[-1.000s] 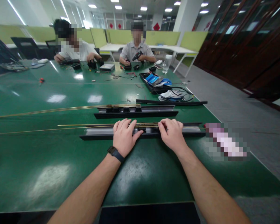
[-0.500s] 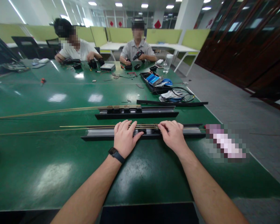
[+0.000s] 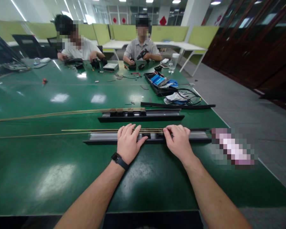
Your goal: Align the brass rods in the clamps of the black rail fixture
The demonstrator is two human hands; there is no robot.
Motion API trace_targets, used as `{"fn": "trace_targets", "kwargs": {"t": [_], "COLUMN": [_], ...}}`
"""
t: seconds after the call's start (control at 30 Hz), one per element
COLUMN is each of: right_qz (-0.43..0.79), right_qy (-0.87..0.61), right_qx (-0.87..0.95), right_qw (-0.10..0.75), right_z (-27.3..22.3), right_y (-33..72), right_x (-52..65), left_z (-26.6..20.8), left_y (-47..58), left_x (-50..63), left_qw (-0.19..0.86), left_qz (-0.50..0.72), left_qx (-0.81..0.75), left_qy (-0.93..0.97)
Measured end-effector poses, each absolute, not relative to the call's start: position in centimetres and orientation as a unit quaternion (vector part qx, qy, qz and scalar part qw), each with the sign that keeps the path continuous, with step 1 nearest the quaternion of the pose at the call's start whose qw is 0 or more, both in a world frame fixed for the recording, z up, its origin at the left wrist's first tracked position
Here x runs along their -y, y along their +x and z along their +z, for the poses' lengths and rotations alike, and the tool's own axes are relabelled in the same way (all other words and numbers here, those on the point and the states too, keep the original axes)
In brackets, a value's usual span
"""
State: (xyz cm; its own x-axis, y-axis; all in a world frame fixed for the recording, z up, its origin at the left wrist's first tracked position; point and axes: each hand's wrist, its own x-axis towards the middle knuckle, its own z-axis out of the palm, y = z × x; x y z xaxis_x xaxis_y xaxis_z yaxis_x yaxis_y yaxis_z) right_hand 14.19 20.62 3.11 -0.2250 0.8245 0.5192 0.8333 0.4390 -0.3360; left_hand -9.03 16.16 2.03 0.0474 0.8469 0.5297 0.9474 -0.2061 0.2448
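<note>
A long black-edged metal channel (image 3: 102, 136) lies across the green table in front of me. Small black blocks (image 3: 146, 135) sit inside it. Thin brass-coloured rods (image 3: 78, 130) run lengthwise along it, some reaching far past its left end. My left hand (image 3: 129, 140), with a dark watch at the wrist, lies over the channel and rods, fingers extended and thumb apart by a block. My right hand (image 3: 178, 138) pinches at the rods' right part; its fingertips hide exactly how many rods are in the grip.
Behind lies a second channel (image 3: 140, 119) with more rods on it. Further back are a black strip (image 3: 178, 105), gloves with a cable (image 3: 181, 98) and a black tray (image 3: 154, 87). Two people sit across the table; one holds a power drill (image 3: 142, 54). A blurred pinkish item (image 3: 232, 146) lies at right.
The view has shifted slightly. Both hands stay at nearly the same places on the channel; my right fingertips have moved very slightly right.
</note>
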Motion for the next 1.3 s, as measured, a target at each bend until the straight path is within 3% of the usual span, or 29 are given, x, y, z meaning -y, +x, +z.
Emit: {"fn": "trace_targets", "kwargs": {"t": [1.3], "right_qz": [0.014], "right_qy": [-0.521], "right_qx": [0.783], "right_qw": [0.339], "right_z": [3.1], "right_y": [14.49], "right_x": [-20.99], "left_z": [1.91], "left_y": [-9.05], "left_x": [-16.13], "left_qw": [0.082], "left_qz": [-0.294], "left_qx": [0.623], "left_qy": [-0.72]}}
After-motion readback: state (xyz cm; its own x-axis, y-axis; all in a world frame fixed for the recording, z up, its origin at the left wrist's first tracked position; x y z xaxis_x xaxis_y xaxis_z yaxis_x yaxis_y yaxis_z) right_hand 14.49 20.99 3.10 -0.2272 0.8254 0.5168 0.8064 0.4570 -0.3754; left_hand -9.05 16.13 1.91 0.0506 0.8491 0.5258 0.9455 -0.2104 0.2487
